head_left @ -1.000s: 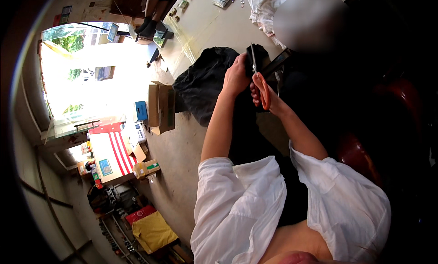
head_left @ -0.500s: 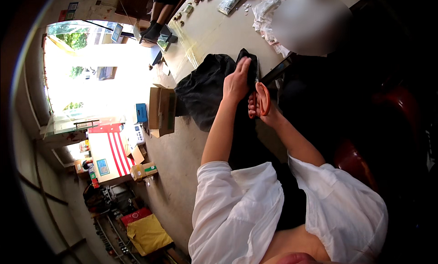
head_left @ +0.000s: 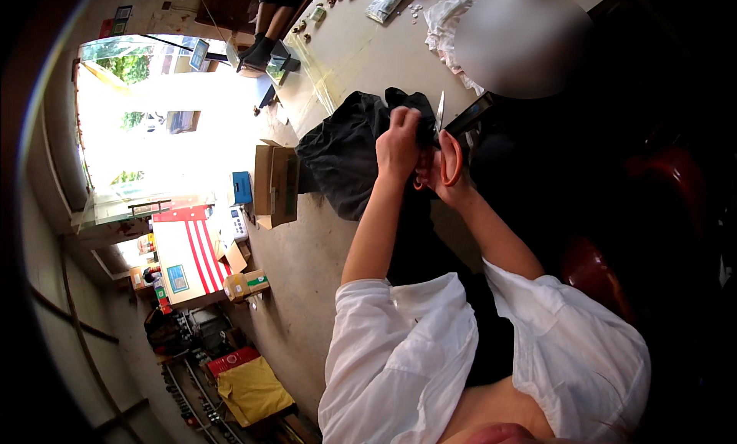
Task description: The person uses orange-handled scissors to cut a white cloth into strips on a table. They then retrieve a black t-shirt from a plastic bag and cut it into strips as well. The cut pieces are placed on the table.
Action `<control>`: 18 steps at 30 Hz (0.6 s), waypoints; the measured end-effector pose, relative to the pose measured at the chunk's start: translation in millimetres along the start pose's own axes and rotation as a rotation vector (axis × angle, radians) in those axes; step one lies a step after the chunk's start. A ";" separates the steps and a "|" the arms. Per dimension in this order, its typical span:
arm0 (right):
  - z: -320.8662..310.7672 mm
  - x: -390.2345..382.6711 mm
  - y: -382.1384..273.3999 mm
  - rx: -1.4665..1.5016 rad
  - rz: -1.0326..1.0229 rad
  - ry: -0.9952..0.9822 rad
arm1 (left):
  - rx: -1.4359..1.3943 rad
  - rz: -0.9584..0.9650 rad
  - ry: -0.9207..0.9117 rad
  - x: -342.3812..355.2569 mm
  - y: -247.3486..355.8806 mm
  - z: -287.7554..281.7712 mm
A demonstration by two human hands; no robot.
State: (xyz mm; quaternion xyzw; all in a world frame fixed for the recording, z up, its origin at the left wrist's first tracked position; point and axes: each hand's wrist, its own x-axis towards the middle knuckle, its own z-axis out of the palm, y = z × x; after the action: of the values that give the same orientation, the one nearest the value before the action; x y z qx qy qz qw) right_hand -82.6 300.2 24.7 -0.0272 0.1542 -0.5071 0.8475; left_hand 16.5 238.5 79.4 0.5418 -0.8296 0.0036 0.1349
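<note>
Orange-handled scissors (head_left: pixel 453 158) are in my right hand (head_left: pixel 447 181), their silver blades pointing up beside a dark bunched piece of cloth. My left hand (head_left: pixel 396 144) is closed on that black cloth (head_left: pixel 342 148), just left of the scissors, with its fingers curled at the top. The cloth lies over the near edge of the pale table (head_left: pixel 361 56) and hangs down. Whether the blades are in contact with the fabric I cannot tell.
White cloth (head_left: pixel 441 21) and small packets (head_left: pixel 388 4) lie on the table. Another person's legs (head_left: pixel 265 25) show at top. A cardboard box (head_left: pixel 272 187) stands left of the black cloth, a red seat (head_left: pixel 591 271) at right, cartons (head_left: pixel 246 285) at lower left.
My left hand's fingers have curled further and moved slightly down from the cloth's top. The scissors have tilted, their tips shifting right, and more blade shows than half a second ago.
</note>
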 end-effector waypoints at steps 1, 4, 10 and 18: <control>4.2 -1.9 -3.5 0.004 -0.028 -0.044 | 0.007 0.050 -0.047 -0.6 -0.8 -2.5; 14.2 -6.4 -14.7 0.102 0.011 -0.053 | -0.009 0.188 -0.053 -4.1 2.5 -11.5; -1.4 6.2 -29.1 0.288 0.117 -0.101 | -0.081 0.072 -0.011 -12.3 9.0 -25.5; 17.1 -12.2 -25.6 0.004 0.113 -0.074 | -0.272 -0.120 0.117 -14.7 1.5 -20.4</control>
State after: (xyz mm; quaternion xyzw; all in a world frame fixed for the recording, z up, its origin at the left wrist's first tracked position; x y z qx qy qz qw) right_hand -104.8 296.6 49.0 -0.0355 0.1230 -0.4575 0.8799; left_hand 25.1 255.4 95.9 0.5660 -0.7794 -0.0853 0.2549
